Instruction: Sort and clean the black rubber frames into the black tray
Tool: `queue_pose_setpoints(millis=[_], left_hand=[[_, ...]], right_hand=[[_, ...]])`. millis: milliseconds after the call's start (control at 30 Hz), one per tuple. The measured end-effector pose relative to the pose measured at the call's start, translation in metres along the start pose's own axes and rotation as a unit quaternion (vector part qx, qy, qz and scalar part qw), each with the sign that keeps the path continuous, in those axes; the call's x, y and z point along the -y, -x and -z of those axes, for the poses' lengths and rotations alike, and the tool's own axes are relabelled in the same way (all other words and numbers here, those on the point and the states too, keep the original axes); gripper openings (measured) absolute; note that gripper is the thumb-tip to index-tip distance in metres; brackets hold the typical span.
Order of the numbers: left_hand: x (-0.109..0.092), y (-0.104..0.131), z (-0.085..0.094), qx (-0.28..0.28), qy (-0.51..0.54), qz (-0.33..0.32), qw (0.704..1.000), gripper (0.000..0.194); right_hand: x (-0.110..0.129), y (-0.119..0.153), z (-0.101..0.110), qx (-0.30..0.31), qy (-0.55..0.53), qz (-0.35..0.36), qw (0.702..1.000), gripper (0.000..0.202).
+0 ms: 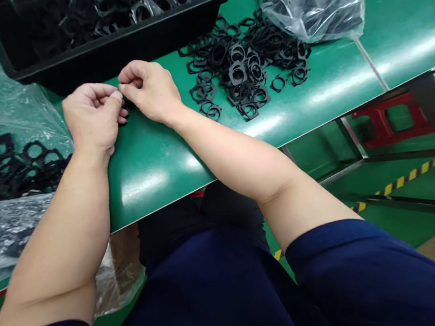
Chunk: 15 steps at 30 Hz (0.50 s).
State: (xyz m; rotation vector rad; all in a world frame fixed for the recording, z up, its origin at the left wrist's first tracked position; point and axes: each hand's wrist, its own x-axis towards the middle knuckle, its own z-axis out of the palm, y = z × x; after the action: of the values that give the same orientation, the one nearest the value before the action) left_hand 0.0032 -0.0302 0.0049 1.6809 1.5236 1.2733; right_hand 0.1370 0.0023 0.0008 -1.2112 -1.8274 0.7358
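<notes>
My left hand and my right hand meet above the green table, just in front of a black bin. Both have their fingers closed in a pinch, fingertips nearly touching. Whatever sits between them is too small and hidden to name; a dark bit shows by the left fingertips. To the right of my right hand lies a loose heap of black ring-shaped parts. Similar black parts lie on clear plastic at the left, beside my left forearm.
Several parts, some with shiny frames, fill the bin. A clear plastic bag with dark contents lies at the back right. The table's front edge runs close to my body. Below right are a red stool and metal legs.
</notes>
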Motion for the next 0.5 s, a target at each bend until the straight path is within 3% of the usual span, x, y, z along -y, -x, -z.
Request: queue_pose_setpoints(millis=[167,400,500], left_hand=[[-0.0003,0.0009,-0.0006,-0.014,0.04,0.006,0.999,0.013],[-0.0008,0.0022,0.0002,-0.014,0.038,0.021,0.999,0.014],[0.0004,0.0017,0.0001,-0.014,0.036,0.017,0.999,0.013]], right_hand=[[0.0025,0.0035,0.003,-0.019,-0.01,-0.009,1.0,0.007],[-0.0011,0.0017,-0.0021,-0.026,-0.032,-0.03,0.999,0.021],[-0.0007,0.0,-0.0031,-0.015,-0.036,-0.039,0.998,0.017]])
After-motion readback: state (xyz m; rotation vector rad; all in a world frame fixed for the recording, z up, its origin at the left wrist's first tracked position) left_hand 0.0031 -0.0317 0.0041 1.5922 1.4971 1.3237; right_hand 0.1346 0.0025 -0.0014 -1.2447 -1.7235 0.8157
